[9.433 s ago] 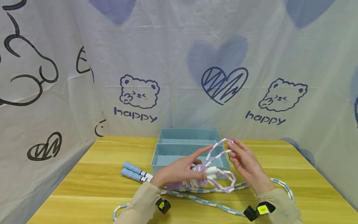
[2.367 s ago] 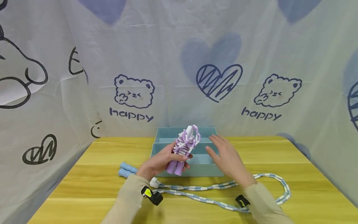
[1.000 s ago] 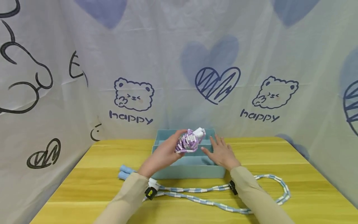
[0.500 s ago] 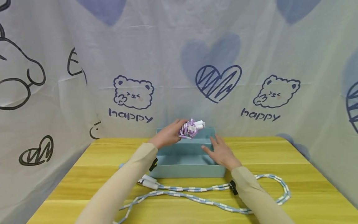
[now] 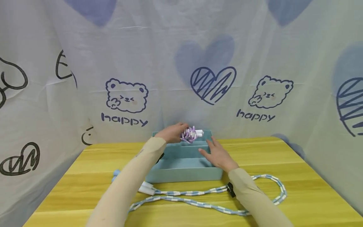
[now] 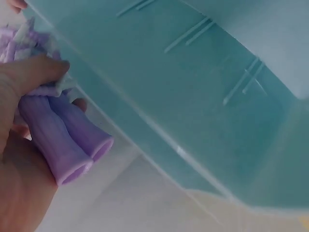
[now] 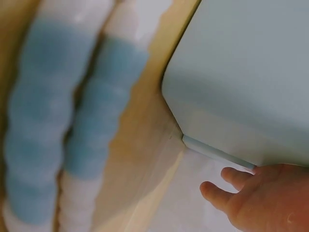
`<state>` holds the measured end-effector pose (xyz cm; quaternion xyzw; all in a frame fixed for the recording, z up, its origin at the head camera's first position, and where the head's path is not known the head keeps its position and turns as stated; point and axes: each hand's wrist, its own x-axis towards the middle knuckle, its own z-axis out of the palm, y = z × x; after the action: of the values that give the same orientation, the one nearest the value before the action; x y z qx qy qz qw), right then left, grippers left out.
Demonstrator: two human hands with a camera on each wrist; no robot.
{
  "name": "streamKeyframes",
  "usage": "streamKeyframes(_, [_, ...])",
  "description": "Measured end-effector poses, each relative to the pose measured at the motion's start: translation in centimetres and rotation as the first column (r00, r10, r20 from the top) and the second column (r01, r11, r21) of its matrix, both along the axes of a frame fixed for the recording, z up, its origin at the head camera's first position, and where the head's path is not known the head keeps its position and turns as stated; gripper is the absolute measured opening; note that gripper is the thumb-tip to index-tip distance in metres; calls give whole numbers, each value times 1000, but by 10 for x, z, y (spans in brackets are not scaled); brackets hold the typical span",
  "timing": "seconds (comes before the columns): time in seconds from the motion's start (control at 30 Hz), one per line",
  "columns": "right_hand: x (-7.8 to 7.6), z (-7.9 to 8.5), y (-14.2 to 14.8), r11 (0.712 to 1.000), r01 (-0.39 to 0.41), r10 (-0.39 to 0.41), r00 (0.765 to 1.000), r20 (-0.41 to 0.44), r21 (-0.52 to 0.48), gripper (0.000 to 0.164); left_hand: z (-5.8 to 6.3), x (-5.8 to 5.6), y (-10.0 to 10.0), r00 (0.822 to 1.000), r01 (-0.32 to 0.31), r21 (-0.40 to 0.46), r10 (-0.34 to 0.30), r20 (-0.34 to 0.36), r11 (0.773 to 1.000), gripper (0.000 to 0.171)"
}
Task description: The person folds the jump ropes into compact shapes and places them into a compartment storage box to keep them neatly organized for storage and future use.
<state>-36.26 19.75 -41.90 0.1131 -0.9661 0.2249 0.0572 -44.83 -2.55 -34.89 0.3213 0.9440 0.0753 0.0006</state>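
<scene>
My left hand [image 5: 172, 133] grips a purple-and-white beaded jump rope [image 5: 190, 135], its cord wound in a bundle round its two handles. It holds the bundle over the rear compartment of a light blue two-compartment box [image 5: 185, 175], white handle ends pointing right. In the left wrist view the thumb lies across the beads, and the flared purple handle ends [image 6: 53, 140] stick out beside the box wall. My right hand [image 5: 220, 155], fingers spread, is at the box's right side. The right wrist view shows its fingers right at the box rim [image 7: 219, 153].
A second jump rope [image 5: 198, 205], blue and white, lies stretched on the wooden table [image 5: 306, 189] in front of the box, looping at the right. Its white-ended handles [image 5: 146, 188] are partly behind my left forearm. A printed curtain [image 5: 170, 104] hangs right behind the box.
Earlier both hands worked at the purple jump rope's cord. My left hand then carried the wound bundle forward over the box's rear compartment, while my right hand moved to the box's right side.
</scene>
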Motion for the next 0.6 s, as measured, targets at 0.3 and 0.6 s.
streamKeyframes(0.3, [1, 0, -1, 1000, -9, 9, 1000, 6, -24, 80, -30, -16, 3, 997, -30, -32, 32, 66, 999, 61])
streamKeyframes(0.6, [2, 2, -1, 999, -19, 19, 1000, 0, -37, 78, -43, -30, -8, 967, -84, 20, 77, 244, 996, 49])
